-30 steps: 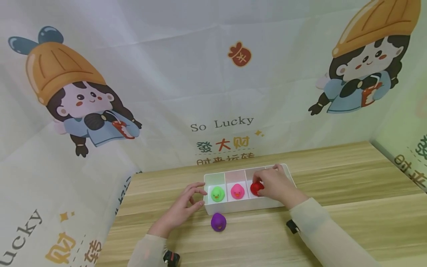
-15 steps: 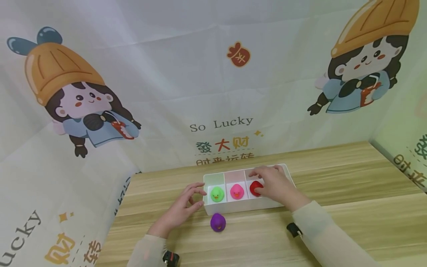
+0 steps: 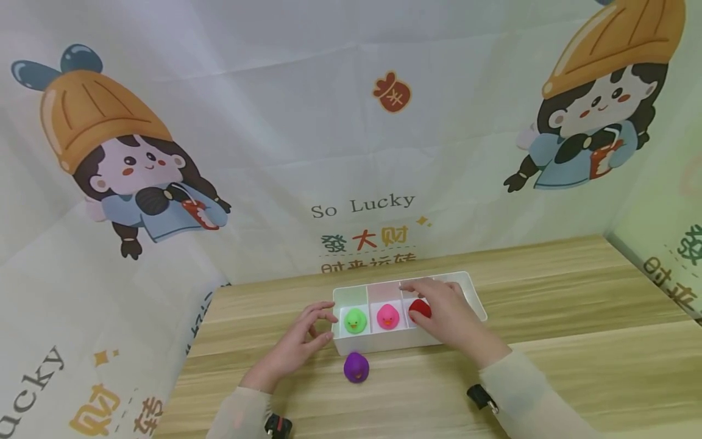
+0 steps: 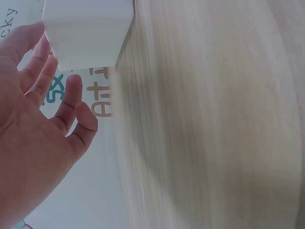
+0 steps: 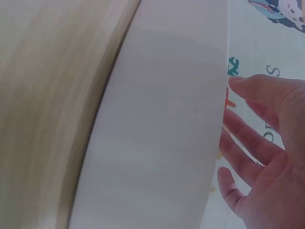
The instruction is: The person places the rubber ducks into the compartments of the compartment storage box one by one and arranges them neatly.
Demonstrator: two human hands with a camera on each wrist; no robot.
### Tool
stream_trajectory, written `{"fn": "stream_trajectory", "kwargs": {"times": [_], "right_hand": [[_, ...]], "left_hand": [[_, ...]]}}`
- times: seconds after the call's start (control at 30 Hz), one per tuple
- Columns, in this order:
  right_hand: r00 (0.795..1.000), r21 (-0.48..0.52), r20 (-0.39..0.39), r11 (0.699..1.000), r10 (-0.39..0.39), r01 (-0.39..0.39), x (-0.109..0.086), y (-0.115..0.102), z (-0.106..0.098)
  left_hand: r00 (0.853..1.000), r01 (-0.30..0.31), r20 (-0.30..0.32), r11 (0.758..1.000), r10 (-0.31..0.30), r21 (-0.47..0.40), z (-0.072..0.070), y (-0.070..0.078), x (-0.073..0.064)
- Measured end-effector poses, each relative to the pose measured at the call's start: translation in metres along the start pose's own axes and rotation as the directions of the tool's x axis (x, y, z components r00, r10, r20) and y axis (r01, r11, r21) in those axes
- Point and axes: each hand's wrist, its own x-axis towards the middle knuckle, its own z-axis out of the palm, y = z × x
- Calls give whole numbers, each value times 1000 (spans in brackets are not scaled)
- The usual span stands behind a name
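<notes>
A white divided box (image 3: 384, 344) stands on the table. From left to right its compartments hold a green toy duck (image 3: 355, 321), a pink toy duck (image 3: 388, 317) and a red toy duck (image 3: 419, 308). My right hand (image 3: 452, 314) hovers over the box with fingers spread, partly hiding the red duck; in the right wrist view the fingers (image 5: 244, 136) show beyond the box's front wall, the duck out of sight. With loosely bent fingers, my left hand (image 3: 298, 338) is at the box's left end, fingertips right by the wall (image 4: 88, 40). A purple toy duck (image 3: 356, 368) sits in front of the box.
The wood-grain table (image 3: 554, 292) extends to both sides of the box. Behind it hangs a pale printed cloth (image 3: 285, 122) with cartoon figures and lettering. More cloth borders the left and right sides.
My right hand pinched the red duck, then its fingers spread off it and shifted slightly left over the box. The left hand stays at the box's left end.
</notes>
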Motion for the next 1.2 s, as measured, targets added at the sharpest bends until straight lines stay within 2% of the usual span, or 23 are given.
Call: {"fn": "stream_trajectory", "kwargs": {"times": [0.27,0.63,0.83,1.03,1.2], "right_hand": [[997,-13,-50,998,-61,60,-10,-10,5],[995,19,-79,998,-60,62,-22,-21,7],[991,26,-85,994,-103,106,-27,-29,6],[984,57,-82,984,-161,166,-28,-38,6],[977,45,-68,977,-204,208,-28,-43,10]], "left_hand": [[1000,8,0,1000,-8,-13,0,1,-2],[999,35,11,999,-35,13,0,-1,-1],[1000,-1,4,1000,1,16,0,-2,0],[1000,9,2,1000,-9,13,0,0,-1],[1000,17,6,1000,-17,2,0,1,-1]]}}
